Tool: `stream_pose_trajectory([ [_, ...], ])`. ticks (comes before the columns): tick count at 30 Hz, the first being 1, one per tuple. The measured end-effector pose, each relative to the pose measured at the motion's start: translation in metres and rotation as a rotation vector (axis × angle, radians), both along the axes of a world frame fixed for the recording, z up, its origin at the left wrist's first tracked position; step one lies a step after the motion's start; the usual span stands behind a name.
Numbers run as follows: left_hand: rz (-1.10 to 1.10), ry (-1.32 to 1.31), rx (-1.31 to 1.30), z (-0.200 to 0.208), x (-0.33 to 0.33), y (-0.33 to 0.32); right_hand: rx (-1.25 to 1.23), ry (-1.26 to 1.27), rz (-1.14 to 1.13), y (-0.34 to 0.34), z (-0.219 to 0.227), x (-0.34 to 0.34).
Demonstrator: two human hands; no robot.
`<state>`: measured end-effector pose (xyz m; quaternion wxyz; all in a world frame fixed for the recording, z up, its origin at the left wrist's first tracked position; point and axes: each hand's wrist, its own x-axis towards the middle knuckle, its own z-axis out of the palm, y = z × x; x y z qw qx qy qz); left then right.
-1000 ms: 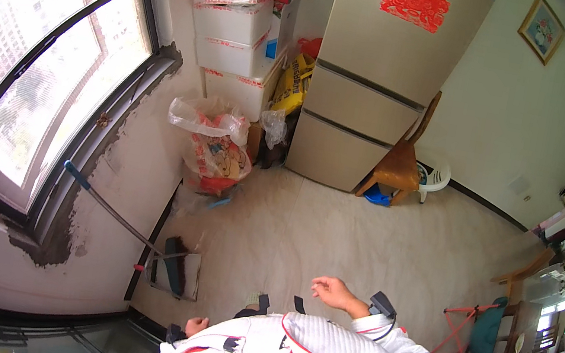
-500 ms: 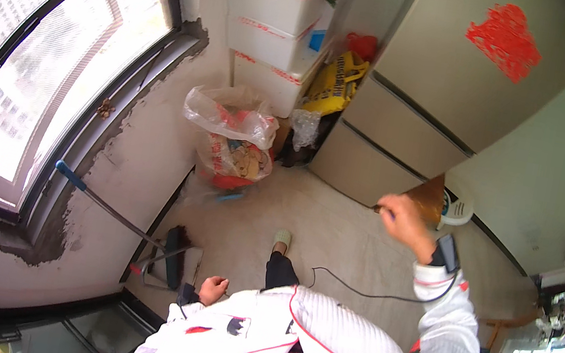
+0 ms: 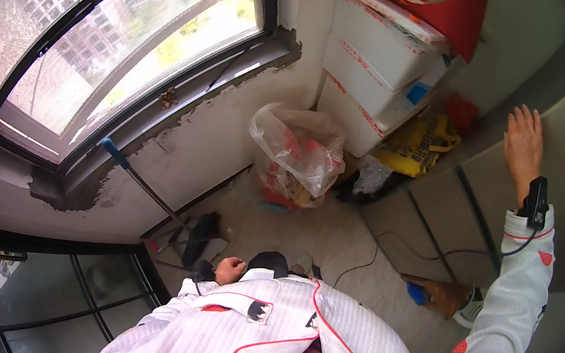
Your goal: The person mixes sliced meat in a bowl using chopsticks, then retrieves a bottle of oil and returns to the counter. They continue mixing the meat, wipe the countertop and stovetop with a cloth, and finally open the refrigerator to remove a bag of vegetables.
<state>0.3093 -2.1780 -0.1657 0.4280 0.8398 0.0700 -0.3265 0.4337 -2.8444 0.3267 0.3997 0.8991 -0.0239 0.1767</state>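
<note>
My right hand is raised, fingers stretched out and holding nothing, at the upper door of a grey refrigerator. Whether the fingertips touch the door I cannot tell. On that wrist sits a black strapped device with a dark cable running down across the refrigerator front. Down by my jacket, my left hand has its fingers curled in, and nothing shows in them. Close to it, a broom and a blue-ended pole lean along the wall below the window.
White foam boxes are stacked in the corner under a red bag. A clear plastic bag of rubbish stands on the floor before them. Beside the refrigerator are a yellow bag and a brown object. Glass panels lie behind left.
My right hand has risen from the lower drawers to the upper door, its fingers going from curled to stretched out. I have turned and moved closer to the refrigerator.
</note>
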Motion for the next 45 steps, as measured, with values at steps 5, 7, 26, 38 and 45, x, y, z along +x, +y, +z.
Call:
stream_pose_trajectory([
  [5,-0.016,0.075,0.000,-0.009,0.029,-0.001,-0.107,0.220,-0.286,-0.030,0.003,0.031],
  [7,0.037,0.097,0.042,-0.015,0.051,0.001,-0.142,0.219,-0.279,-0.037,0.000,0.040],
  [26,-0.195,0.041,-0.134,-0.142,0.171,0.035,-0.098,0.041,-0.246,0.054,-0.009,0.007],
  [38,-0.795,0.006,-0.196,0.011,0.280,-0.133,0.054,-1.131,-0.575,0.250,0.002,-0.215],
  [45,-0.949,0.028,-0.287,0.003,0.283,-0.217,0.107,-1.498,-0.652,0.245,-0.013,-0.319],
])
